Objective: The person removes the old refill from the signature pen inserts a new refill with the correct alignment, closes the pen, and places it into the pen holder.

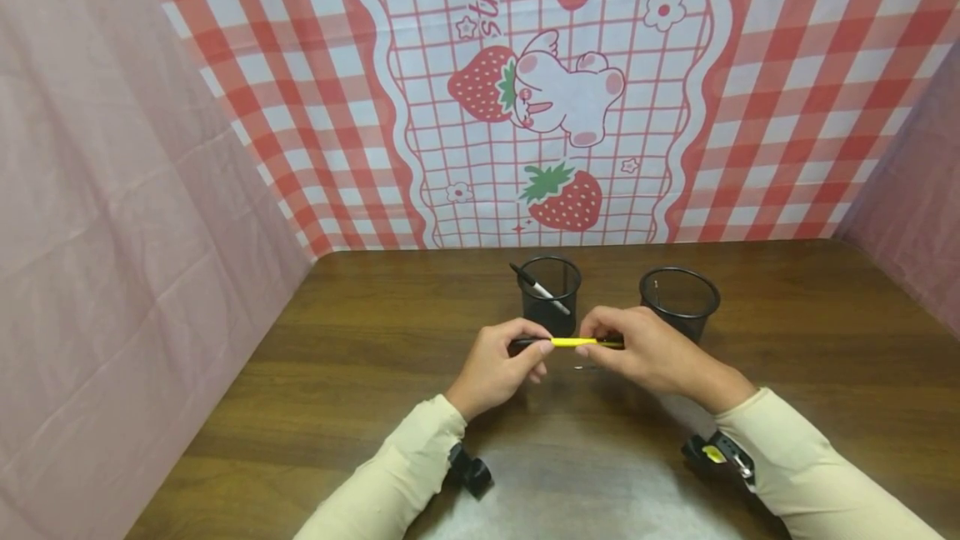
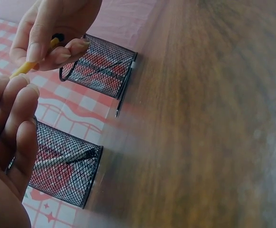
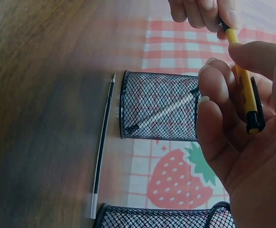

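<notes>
A yellow pen barrel (image 1: 573,342) with black ends is held level between both hands above the table. My left hand (image 1: 498,361) pinches its black end between thumb and fingers. Around the other end, my right hand (image 1: 648,348) grips the yellow part; its black clip (image 3: 255,95) shows in the right wrist view. Below the hands, a thin ink refill (image 3: 101,147) with a dark tube and a clear end lies on the table. The fingers hide most of that refill in the head view.
Behind the hands stand two black mesh cups, the left cup (image 1: 536,311) with a black-and-white marker (image 1: 543,290) leaning in it. Something thin is inside the right cup (image 1: 693,323). A strawberry-print cloth (image 1: 405,107) hangs behind the wooden table (image 1: 360,340).
</notes>
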A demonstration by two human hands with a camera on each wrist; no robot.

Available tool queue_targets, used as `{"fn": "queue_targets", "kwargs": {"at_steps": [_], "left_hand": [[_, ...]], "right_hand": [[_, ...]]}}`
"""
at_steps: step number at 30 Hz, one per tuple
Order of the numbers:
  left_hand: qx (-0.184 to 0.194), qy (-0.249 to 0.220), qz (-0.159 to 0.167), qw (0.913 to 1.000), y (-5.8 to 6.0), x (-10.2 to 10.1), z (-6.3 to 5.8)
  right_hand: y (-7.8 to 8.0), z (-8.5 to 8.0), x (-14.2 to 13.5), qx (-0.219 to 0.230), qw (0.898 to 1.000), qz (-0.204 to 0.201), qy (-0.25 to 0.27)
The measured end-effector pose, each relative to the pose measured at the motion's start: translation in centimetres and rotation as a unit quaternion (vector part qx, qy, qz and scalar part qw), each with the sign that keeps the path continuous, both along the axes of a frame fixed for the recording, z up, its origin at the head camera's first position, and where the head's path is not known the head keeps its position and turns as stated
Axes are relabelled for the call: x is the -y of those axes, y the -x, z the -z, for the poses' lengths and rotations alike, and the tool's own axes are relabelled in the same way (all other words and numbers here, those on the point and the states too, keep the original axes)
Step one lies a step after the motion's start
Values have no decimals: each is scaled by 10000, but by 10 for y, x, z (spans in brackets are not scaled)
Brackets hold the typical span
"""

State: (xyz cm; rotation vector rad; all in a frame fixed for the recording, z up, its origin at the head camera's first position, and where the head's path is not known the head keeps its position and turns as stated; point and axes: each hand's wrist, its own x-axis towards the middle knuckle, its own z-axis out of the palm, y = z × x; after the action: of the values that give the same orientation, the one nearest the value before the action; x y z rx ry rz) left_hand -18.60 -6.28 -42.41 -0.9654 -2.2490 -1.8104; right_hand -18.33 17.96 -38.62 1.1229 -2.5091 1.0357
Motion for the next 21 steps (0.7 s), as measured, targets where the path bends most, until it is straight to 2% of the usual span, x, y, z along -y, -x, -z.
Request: {"fn": "queue_targets", "kwargs": {"at_steps": [10,21], "left_hand": [[149,-77,-27,9999,-2,0,0],[131,-54,6,9999,-1,-1,-1]], "right_hand": [[0,2,0,218,9998,1,44],[1,3,-2,134,9999,-35,37]]}}
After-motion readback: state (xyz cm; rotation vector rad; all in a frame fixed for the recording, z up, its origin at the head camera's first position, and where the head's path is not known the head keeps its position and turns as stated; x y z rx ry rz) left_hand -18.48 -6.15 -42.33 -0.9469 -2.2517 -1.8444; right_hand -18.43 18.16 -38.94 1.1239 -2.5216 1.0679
